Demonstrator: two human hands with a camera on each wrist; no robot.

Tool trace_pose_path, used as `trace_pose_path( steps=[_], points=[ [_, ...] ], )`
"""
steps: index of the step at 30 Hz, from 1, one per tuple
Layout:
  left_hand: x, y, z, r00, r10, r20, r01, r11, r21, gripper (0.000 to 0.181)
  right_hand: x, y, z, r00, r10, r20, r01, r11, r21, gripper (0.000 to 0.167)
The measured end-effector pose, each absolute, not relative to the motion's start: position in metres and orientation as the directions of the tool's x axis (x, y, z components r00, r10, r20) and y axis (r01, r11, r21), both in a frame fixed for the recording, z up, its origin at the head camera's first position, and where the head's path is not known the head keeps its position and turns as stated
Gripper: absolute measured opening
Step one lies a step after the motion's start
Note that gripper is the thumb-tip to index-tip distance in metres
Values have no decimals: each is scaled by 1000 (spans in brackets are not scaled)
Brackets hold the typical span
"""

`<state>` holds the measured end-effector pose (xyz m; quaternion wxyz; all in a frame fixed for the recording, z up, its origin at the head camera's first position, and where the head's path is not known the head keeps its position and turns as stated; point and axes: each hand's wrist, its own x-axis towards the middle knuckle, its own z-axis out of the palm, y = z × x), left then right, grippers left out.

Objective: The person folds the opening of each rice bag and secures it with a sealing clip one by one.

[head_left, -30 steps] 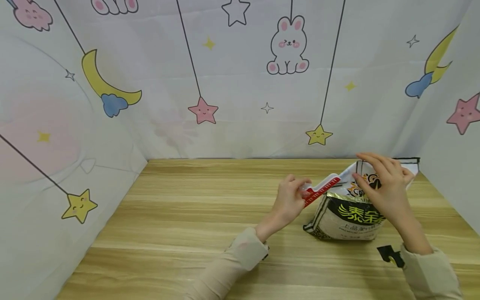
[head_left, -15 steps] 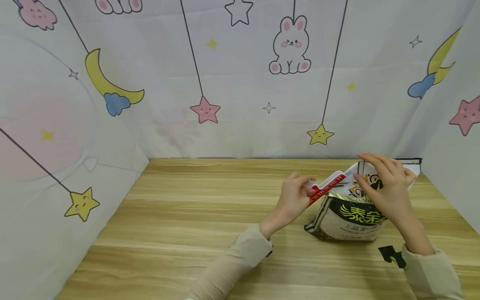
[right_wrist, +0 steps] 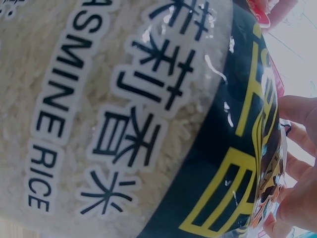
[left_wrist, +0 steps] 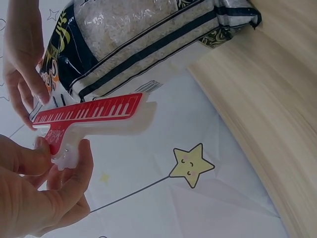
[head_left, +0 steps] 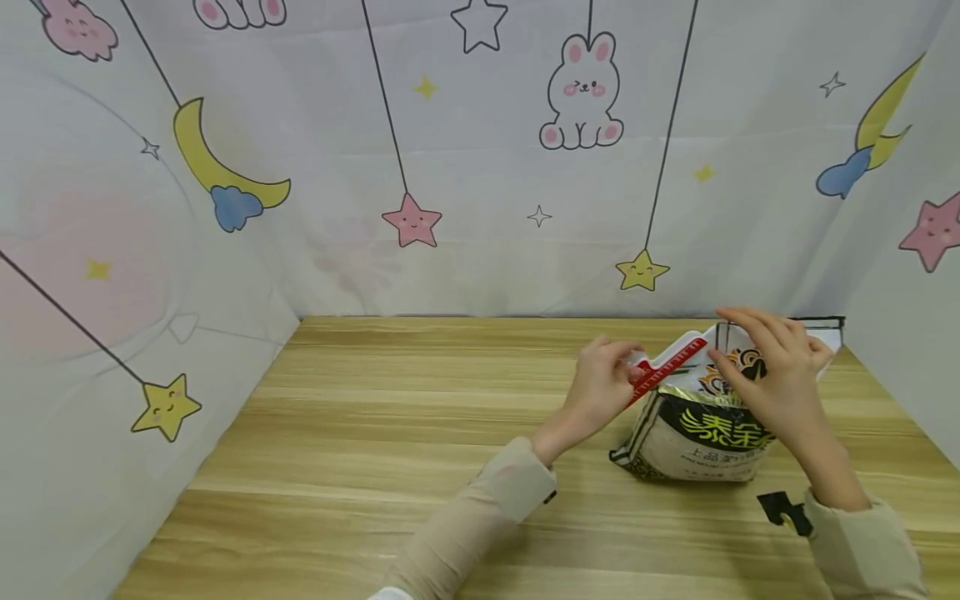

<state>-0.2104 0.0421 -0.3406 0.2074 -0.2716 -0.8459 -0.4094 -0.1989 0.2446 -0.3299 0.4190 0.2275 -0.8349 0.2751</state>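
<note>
A bag of jasmine rice point(head_left: 705, 454) stands on the table, its clear lower part filled with white grains. My right hand point(head_left: 787, 375) holds the white upper part of the bag between thumb and fingers, and that top leans over to the right. My left hand point(head_left: 600, 383) pinches the handle end of a red and white bag clip point(head_left: 675, 364) with a piano-key pattern. In the left wrist view the clip point(left_wrist: 89, 110) lies alongside the bag's upper edge, close to the right hand's fingers. Whether the clip touches the bag, I cannot tell. The right wrist view shows mostly printed bag front point(right_wrist: 124, 109).
Under the bag is a wood-grain table point(head_left: 360, 433). A white cloth point(head_left: 480, 167) printed with stars, moons and rabbits hangs behind it and along both sides. A small black piece point(head_left: 783, 511) shows beside the right sleeve.
My left hand has carried the clip a little to the right and upward, closer to the bag's top. The right hand and the bag have stayed nearly still.
</note>
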Motion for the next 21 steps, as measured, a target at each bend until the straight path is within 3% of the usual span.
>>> trace_pose_path(
  steps=[9,21],
  points=[
    [-213,50,-333,-731,288,618,663,511,547,27,-198,245,-330,-557,-146,818,-601,750,-275,42],
    [-214,56,-322,-771,303,560,624,533,571,28,-199,244,-330,-553,-138,821,-602,748,-279,44]
  ],
)
